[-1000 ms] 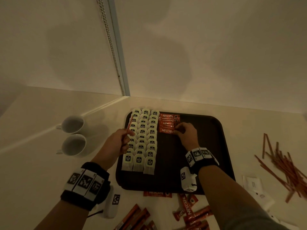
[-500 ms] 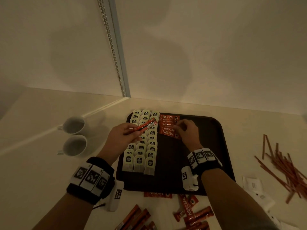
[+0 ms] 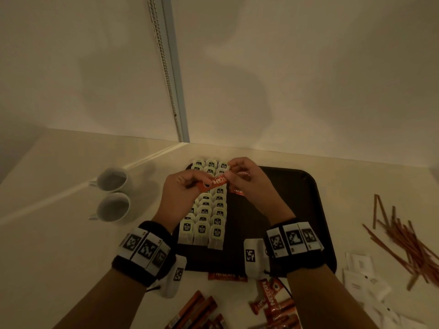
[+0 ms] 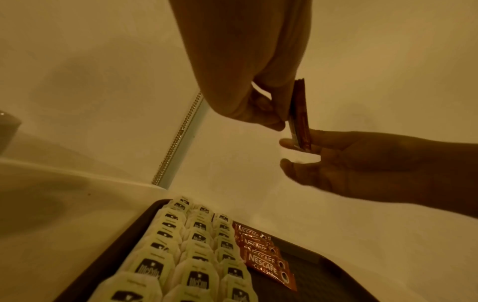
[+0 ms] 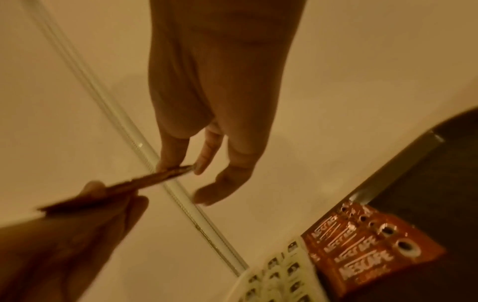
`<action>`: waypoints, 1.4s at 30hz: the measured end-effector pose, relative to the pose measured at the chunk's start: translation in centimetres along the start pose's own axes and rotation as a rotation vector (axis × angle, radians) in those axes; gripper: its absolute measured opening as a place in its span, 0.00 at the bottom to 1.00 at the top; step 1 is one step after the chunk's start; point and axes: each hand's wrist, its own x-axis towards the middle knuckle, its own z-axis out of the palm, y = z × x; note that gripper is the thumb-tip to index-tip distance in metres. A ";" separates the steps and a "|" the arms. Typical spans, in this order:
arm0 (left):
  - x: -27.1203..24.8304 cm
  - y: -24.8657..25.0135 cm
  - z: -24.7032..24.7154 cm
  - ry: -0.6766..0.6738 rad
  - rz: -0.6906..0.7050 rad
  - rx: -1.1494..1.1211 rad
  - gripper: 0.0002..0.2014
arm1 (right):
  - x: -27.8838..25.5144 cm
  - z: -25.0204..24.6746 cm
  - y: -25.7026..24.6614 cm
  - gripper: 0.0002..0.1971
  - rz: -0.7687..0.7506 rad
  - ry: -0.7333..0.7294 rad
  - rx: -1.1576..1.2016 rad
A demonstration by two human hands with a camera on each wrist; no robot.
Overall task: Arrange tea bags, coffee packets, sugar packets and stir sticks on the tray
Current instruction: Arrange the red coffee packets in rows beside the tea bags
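A dark tray (image 3: pixel 285 210) holds three rows of white tea bags (image 3: pixel 209 217) on its left part. To their right lies a short row of red coffee packets (image 4: pixel 264 253), partly hidden by my right hand in the head view. Above the tea bags, both hands hold one red coffee packet (image 3: pixel 215 182) in the air. My left hand (image 3: pixel 194 184) pinches its left part between thumb and fingers. My right hand (image 3: pixel 231 176) takes the other end between two fingertips (image 5: pixel 175 161), with the thumb held apart below.
Two white cups (image 3: pixel 111 179) stand left of the tray. Brown stir sticks (image 3: pixel 403 241) and white sugar packets (image 3: pixel 363 276) lie on the counter to the right. Loose coffee packets (image 3: pixel 273 302) lie near the front edge. A wall with a bead chain (image 3: pixel 166 67) stands close behind.
My left hand carried the coffee packet rightward over the tea bags. My right hand lifted off the packet row on the tray and took hold of its free end.
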 end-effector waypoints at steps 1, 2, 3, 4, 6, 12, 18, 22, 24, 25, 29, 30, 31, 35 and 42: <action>-0.1 0.2 0.0 -0.023 0.003 -0.013 0.23 | -0.3 0.1 -0.3 0.12 0.012 -0.009 0.054; -0.3 0.5 0.1 -0.052 -0.010 -0.030 0.22 | -0.5 0.1 -0.6 0.14 0.007 -0.012 0.109; -0.3 0.7 0.0 -0.086 -0.040 -0.076 0.20 | -0.7 0.1 -0.9 0.16 -0.006 -0.009 0.133; -0.4 0.9 -0.1 -0.114 -0.101 -0.141 0.17 | -0.8 0.0 -1.1 0.17 -0.023 0.000 0.134; -0.3 1.2 -0.3 -0.140 -0.265 -0.299 0.09 | -0.6 -0.1 -1.5 0.19 -0.056 0.012 0.098; 0.0 1.1 0.0 -0.228 -0.401 0.023 0.14 | -0.4 0.5 -2.1 0.26 -0.071 0.040 0.077; 0.3 0.9 0.6 -0.073 -0.505 -0.282 0.08 | -1.2 1.0 -1.4 0.19 0.045 -0.157 0.038; 0.2 0.7 0.3 0.026 -0.501 -0.392 0.06 | -1.1 0.6 -1.1 0.06 -0.046 -0.056 -0.113; 0.1 0.7 0.1 0.073 -0.481 -0.400 0.05 | -1.1 0.2 -1.2 0.06 -0.079 0.017 -0.107; 0.1 0.7 0.0 0.086 -0.465 -0.391 0.05 | -1.1 0.0 -1.3 0.07 -0.082 0.053 -0.070; 0.1 0.7 0.0 0.096 -0.383 -0.329 0.08 | -1.3 -0.1 -1.5 0.07 -0.084 0.120 -0.011; 0.0 0.7 0.1 0.094 -0.368 -0.314 0.08 | -1.3 -0.1 -1.4 0.07 -0.091 0.124 -0.015; 0.0 0.6 0.2 0.093 -0.354 -0.293 0.08 | -1.3 -0.2 -1.4 0.06 -0.095 0.125 -0.023; 0.0 0.6 0.3 0.082 -0.281 -0.147 0.08 | -1.4 -0.8 -1.2 0.07 -0.083 0.059 -0.064; 0.1 1.0 0.2 -0.003 -0.259 0.155 0.13 | -0.1 -4.2 2.3 0.05 -0.013 0.092 -0.293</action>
